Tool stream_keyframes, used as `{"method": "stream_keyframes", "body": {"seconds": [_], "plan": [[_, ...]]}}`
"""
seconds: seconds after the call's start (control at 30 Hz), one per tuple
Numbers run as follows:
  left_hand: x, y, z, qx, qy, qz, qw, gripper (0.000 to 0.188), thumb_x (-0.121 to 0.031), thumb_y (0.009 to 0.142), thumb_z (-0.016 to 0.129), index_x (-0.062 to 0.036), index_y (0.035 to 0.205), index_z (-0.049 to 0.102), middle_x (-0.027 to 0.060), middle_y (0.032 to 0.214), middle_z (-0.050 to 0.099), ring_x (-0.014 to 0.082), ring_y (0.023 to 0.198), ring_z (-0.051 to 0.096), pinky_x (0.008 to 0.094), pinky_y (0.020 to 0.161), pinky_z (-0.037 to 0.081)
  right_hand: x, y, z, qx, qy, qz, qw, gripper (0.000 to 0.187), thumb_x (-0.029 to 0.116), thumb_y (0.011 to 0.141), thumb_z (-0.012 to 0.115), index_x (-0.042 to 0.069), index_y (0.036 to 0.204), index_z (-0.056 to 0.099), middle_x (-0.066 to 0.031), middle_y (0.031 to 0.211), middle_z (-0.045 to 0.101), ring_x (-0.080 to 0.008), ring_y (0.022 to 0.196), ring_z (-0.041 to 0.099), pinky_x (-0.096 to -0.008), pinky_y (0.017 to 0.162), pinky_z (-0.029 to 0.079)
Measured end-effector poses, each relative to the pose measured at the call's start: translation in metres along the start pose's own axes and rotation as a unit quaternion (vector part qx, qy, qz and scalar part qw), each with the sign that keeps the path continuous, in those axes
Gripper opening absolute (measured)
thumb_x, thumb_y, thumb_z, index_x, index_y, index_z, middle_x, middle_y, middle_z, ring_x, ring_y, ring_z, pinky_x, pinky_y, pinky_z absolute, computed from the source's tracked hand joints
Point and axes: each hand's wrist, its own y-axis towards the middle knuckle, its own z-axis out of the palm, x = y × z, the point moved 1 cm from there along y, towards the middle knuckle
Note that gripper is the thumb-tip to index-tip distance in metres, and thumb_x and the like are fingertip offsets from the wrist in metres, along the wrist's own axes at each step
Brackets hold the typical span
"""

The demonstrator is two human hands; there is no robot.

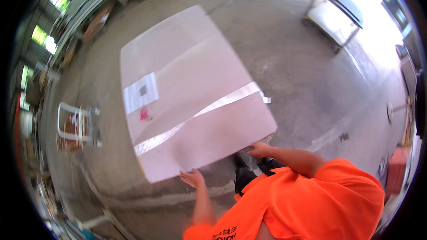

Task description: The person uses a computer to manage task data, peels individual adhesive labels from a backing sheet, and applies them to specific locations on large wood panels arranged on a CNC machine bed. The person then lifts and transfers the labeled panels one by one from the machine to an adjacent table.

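Grey concrete floor (289, 62), scuffed and streaked with pale marks, fills a workshop seen from above. On it rests a large flat white panel (191, 84), rectangular with rounded corners and a smooth matt face, spreading from the centre toward 11 o'clock. A glossy strip of tape (200, 111) crosses the panel diagonally; a white paper label (140, 92) and a small red mark (143, 114) lie near its 9 o'clock edge. The person, in an orange short-sleeved shirt (311, 204), leans in from 5 o'clock. The left hand (192, 178) meets the panel's near edge at 6 o'clock, its fingers spread and lying loosely against it. The right hand (259, 149) rests on the near corner, fingers curled over the rim; how firmly they grip cannot be told. A white tubular metal trolley (78, 126) stands at 9 o'clock. A steel counter (336, 15) stands at 1 o'clock in bright light.
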Motion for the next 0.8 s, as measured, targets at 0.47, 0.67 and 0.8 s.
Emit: {"method": "stream_keyframes", "body": {"seconds": [0.47,0.67,0.8], "plan": [[-0.141,-0.06,0.254,0.241,0.026,0.599,0.763,0.048,-0.023,0.071,0.061,-0.0002,0.111,0.05,0.0195,0.104,0.054,0.0373,0.096,0.051,0.044,0.084,0.042,-0.12,-0.199,-0.176,-0.301,0.158,0.241,0.909,0.036,0.032,0.071,0.054,0.006,0.093,0.067,-0.0183,0.097,0.063,-0.0341,0.095,0.059,-0.041,0.083,0.046],[-0.168,0.019,0.231,0.32,0.238,0.425,0.812,0.044,-0.025,0.069,0.063,0.0029,0.103,0.058,0.0182,0.09,0.062,0.0302,0.086,0.06,0.0379,0.076,0.047,-0.33,-0.089,-0.074,-0.182,-0.047,0.261,0.947,0.035,0.025,0.072,0.058,0.006,0.1,0.066,-0.0097,0.085,0.068,-0.0217,0.069,0.066,-0.0329,0.069,0.053],[-0.219,-0.053,0.27,0.461,0.248,0.346,0.779,0.04,-0.027,0.073,0.059,0.0042,0.097,0.061,0.0183,0.086,0.065,0.0295,0.08,0.063,0.0378,0.07,0.049,-0.39,-0.096,-0.158,-0.366,0.268,0.292,0.842,0.038,0.022,0.072,0.059,0.003,0.104,0.063,-0.0119,0.089,0.067,-0.021,0.069,0.066,-0.0322,0.07,0.053]]}}
